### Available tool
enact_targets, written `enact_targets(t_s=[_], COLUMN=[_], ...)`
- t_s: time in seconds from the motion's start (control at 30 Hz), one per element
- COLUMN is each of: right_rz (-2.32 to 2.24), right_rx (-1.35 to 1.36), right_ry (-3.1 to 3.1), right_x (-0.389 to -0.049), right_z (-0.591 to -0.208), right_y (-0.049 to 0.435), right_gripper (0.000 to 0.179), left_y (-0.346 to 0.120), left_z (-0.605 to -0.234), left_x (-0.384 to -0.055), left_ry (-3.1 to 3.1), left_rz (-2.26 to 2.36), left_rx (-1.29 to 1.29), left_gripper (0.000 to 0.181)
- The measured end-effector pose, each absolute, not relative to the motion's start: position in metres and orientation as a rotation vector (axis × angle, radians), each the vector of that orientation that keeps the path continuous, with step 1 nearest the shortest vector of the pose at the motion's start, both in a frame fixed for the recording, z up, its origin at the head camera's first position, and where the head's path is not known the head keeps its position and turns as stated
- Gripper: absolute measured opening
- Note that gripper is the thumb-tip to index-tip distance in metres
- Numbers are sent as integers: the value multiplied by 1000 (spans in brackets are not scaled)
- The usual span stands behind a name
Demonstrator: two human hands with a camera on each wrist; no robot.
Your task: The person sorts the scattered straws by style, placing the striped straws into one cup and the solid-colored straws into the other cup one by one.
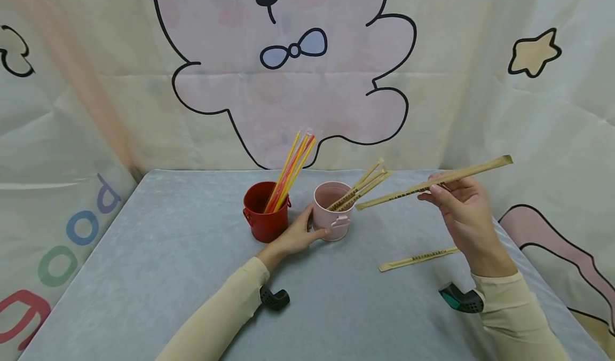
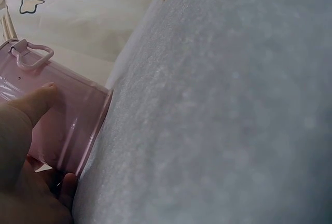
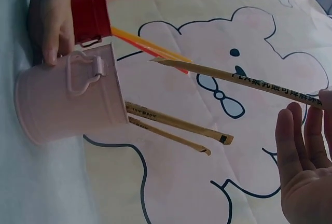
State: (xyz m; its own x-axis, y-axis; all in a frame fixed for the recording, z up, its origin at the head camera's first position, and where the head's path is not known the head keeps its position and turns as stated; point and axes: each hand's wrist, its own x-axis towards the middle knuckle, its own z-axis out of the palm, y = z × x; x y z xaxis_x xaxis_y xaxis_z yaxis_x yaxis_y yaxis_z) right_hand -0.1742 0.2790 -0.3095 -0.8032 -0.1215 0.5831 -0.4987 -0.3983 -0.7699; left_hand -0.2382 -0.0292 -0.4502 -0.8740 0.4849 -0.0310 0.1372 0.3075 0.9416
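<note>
My left hand (image 1: 297, 234) holds the side of a small pink bucket (image 1: 331, 223), its thumb along the front wall in the left wrist view. Several paper-wrapped straws (image 1: 363, 187) lean out of that bucket toward the right. In the air to the right, my right hand (image 1: 463, 214) pinches another paper-wrapped straw (image 1: 475, 170) between thumb and fingers. This straw slants, its lower left end close to the bucket's rim; printed characters show along it in the right wrist view. One more wrapped straw (image 1: 418, 259) lies on the table below the right hand.
Left of the pink bucket stands a red bucket (image 1: 266, 226) with several yellow and orange straws (image 1: 293, 171) in clear wrappers. A grey-blue cloth (image 1: 158, 254) covers the table. Behind it hangs a curtain (image 1: 461, 83) with cartoon drawings.
</note>
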Motion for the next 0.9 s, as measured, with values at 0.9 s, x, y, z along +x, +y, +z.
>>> enact_targets(t_s=[0.9], right_rz=[1981], right_rx=[624], right_ry=[-1784], right_x=[-201], right_z=[-328], right_y=[225], right_gripper=[15], left_y=[-27], left_z=[-446], left_x=[-236], left_ry=[2268], left_rz=[1618], left_rx=[599], left_gripper=[82])
